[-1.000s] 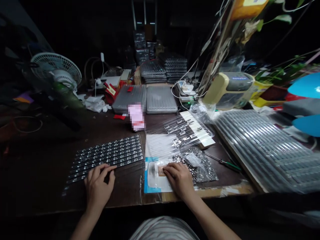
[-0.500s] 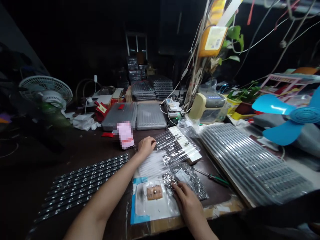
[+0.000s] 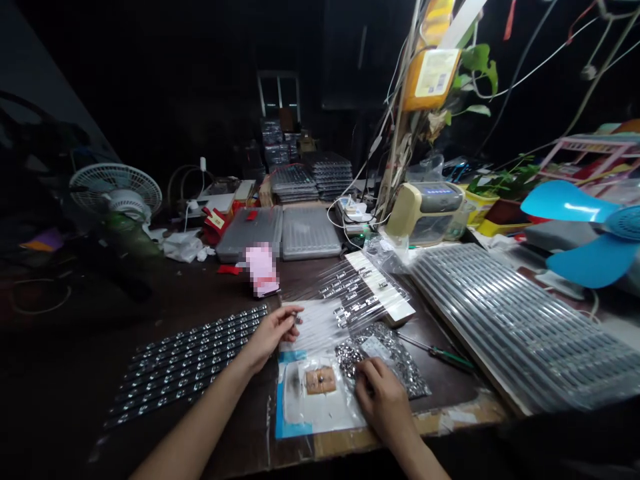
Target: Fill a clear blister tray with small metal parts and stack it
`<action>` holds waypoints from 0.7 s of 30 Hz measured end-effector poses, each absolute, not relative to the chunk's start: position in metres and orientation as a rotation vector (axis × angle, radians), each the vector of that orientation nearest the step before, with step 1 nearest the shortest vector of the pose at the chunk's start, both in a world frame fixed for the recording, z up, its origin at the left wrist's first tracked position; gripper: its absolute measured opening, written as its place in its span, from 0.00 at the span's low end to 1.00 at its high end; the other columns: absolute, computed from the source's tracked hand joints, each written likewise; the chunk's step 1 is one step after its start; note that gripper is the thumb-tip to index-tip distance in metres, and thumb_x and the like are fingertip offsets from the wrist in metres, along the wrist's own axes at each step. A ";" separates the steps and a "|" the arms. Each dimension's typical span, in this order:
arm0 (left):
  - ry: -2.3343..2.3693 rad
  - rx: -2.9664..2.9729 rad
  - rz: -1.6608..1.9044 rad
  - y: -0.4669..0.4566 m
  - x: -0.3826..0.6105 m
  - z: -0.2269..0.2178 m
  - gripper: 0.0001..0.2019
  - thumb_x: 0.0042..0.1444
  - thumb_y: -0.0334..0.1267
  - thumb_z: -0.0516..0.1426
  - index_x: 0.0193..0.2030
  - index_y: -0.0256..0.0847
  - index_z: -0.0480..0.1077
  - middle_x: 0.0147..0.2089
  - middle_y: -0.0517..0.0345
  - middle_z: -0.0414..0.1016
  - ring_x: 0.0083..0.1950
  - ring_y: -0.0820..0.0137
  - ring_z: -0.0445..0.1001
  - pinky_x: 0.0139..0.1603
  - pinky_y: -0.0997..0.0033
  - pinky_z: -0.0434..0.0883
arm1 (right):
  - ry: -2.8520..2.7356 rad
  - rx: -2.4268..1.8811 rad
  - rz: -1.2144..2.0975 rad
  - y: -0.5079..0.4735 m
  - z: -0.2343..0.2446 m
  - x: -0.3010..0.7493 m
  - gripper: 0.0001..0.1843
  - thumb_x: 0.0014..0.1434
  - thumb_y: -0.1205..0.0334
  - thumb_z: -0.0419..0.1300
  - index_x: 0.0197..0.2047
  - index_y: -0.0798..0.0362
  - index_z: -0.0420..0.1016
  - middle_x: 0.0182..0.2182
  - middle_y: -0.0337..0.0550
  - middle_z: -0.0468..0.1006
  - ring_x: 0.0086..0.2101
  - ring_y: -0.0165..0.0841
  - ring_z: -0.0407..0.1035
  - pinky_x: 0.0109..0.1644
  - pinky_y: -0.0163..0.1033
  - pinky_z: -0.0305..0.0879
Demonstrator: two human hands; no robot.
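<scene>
My left hand (image 3: 270,335) is closed in a pinch on a small shiny metal part (image 3: 298,319), above the left end of a row of clear plastic tubes (image 3: 317,319). Several metal clips (image 3: 353,308) sit on the farther part of these tubes. My right hand (image 3: 384,395) has its fingers curled at the near edge of a heap of small metal parts (image 3: 349,355) in a clear bag; whatever its fingertips hold is hidden. Left of that hand, a tan block (image 3: 321,381) lies on a white and blue sheet (image 3: 295,427).
Dark strips with metal clips (image 3: 190,360) lie at left. A screwdriver (image 3: 450,358) and a board of clear tubes (image 3: 515,320) are at right, near a blue-bladed fan (image 3: 580,233). Behind stand grey trays (image 3: 311,233) and a yellowish machine (image 3: 425,213).
My left hand has drawn back from the clear tubes toward me and turned, showing a small metal part at its fingertips. My right hand's fingers have curled in. The view has shifted slightly.
</scene>
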State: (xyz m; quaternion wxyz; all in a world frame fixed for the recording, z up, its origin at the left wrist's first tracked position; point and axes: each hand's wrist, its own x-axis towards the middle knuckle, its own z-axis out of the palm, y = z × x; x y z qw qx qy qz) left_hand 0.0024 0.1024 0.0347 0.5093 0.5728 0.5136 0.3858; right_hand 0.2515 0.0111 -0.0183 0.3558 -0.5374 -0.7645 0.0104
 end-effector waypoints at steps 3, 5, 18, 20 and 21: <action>1.195 1.195 0.877 0.053 -0.010 0.021 0.18 0.53 0.48 0.58 0.46 0.37 0.71 0.37 0.55 0.74 0.29 0.76 0.71 0.29 0.77 0.69 | -1.963 -1.406 0.046 0.011 -0.020 0.250 0.06 0.60 0.69 0.50 0.34 0.52 0.66 0.29 0.41 0.70 0.31 0.32 0.68 0.35 0.36 0.65; 1.274 1.253 0.854 0.032 -0.008 0.013 0.16 0.51 0.45 0.60 0.43 0.37 0.72 0.34 0.56 0.74 0.28 0.75 0.70 0.27 0.77 0.68 | -1.950 -1.398 0.057 0.011 -0.022 0.250 0.04 0.60 0.68 0.51 0.35 0.53 0.66 0.30 0.42 0.71 0.32 0.32 0.68 0.36 0.37 0.65; 1.398 2.009 0.962 0.014 0.037 -0.011 0.05 0.57 0.34 0.58 0.39 0.41 0.75 0.37 0.55 0.75 0.39 0.70 0.73 0.40 0.71 0.70 | -1.959 -1.325 0.156 0.012 -0.030 0.253 0.10 0.64 0.66 0.53 0.45 0.50 0.74 0.38 0.44 0.77 0.40 0.34 0.70 0.44 0.40 0.68; 1.422 2.071 0.952 0.013 0.038 -0.012 0.05 0.58 0.34 0.58 0.39 0.40 0.75 0.36 0.55 0.74 0.39 0.69 0.73 0.41 0.70 0.70 | -1.955 -1.313 0.158 0.012 -0.029 0.252 0.11 0.64 0.67 0.53 0.46 0.50 0.74 0.38 0.44 0.77 0.41 0.34 0.70 0.45 0.41 0.68; 1.434 2.097 0.946 0.013 0.038 -0.012 0.05 0.58 0.34 0.58 0.39 0.40 0.75 0.36 0.55 0.74 0.39 0.69 0.73 0.41 0.70 0.69 | -1.958 -1.308 0.157 0.012 -0.028 0.252 0.11 0.63 0.67 0.53 0.46 0.50 0.74 0.38 0.44 0.77 0.41 0.34 0.70 0.45 0.41 0.68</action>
